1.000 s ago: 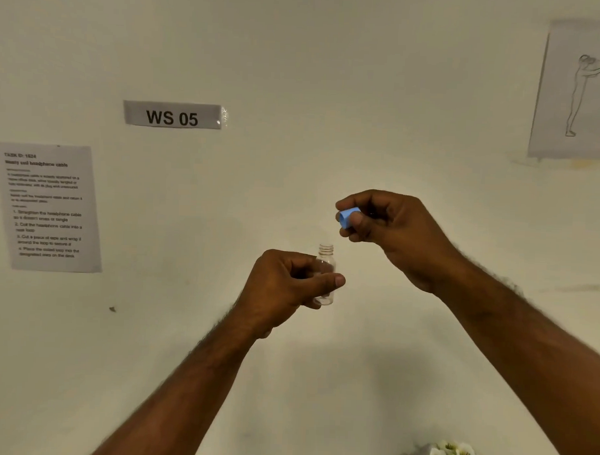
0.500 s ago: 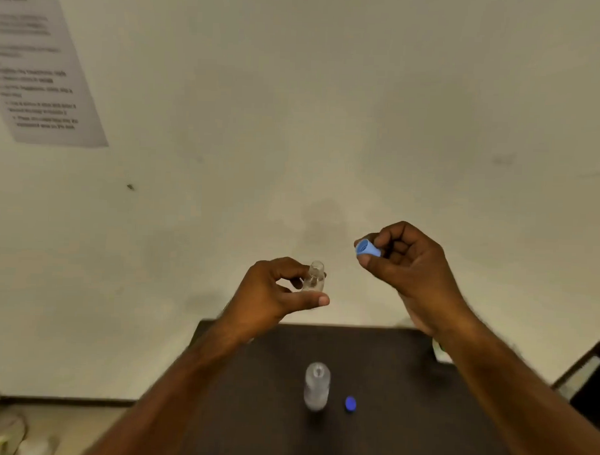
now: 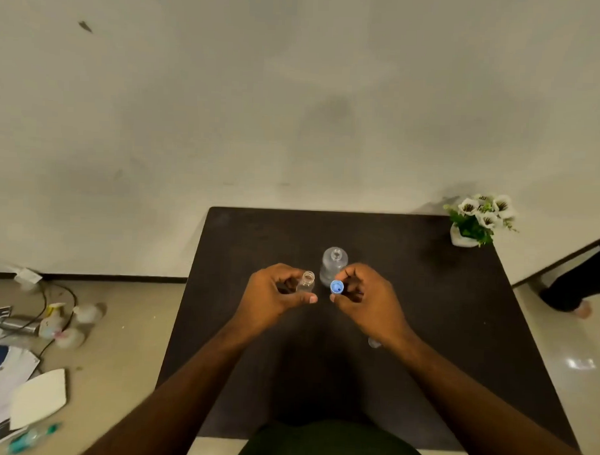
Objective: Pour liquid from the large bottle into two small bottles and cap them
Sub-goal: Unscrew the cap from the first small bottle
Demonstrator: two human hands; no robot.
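My left hand (image 3: 276, 294) grips a small clear bottle (image 3: 306, 282), uncapped and held upright above the dark table (image 3: 424, 316). My right hand (image 3: 364, 299) pinches a blue cap (image 3: 337, 287) just right of that bottle's mouth, a small gap between them. Behind both hands stands the large clear bottle (image 3: 333, 265), open at the top, on the table. A bit of another small clear object (image 3: 374, 342) peeks out beside my right wrist; the arm hides most of it.
A white pot of white flowers (image 3: 479, 220) sits at the table's far right corner. Papers, cables, spray bottles and a pen (image 3: 36, 334) litter the floor on the left. A person's leg and foot (image 3: 575, 288) are on the floor at right. The wall is close behind the table.
The camera has tilted down from the wall to the table. Both hands came down and closer together, the bottle and the blue cap still in them.
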